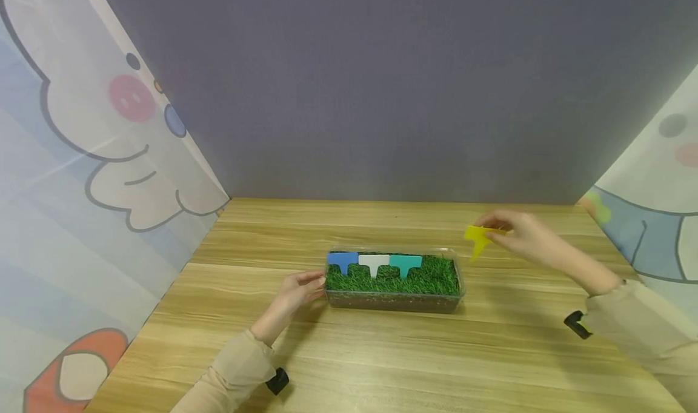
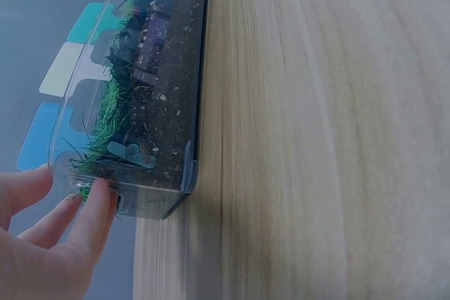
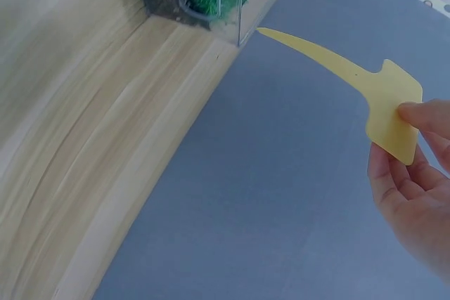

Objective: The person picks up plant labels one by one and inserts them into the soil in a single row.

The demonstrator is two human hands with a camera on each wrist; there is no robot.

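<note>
A clear plastic box (image 1: 395, 303) of soil topped with green grass (image 1: 436, 280) stands on the table. Along its back left part, blue (image 1: 342, 259), white (image 1: 374, 260) and teal (image 1: 406, 261) T-shaped plant labels stick up from the grass. My left hand (image 1: 294, 293) touches the box's left end, its thumb and fingertips at the rim and end wall in the left wrist view. Beyond the right end, my right hand (image 1: 518, 234) pinches a yellow plant label (image 3: 394, 112) by its wide head, between thumb and fingers. Its pointed stem slants down toward the box, apart from it.
The wooden table (image 1: 382, 358) runs back to a grey panel (image 1: 382, 98). Cartoon-printed cloths hang at the left (image 1: 71, 189) and right (image 1: 654, 237) sides.
</note>
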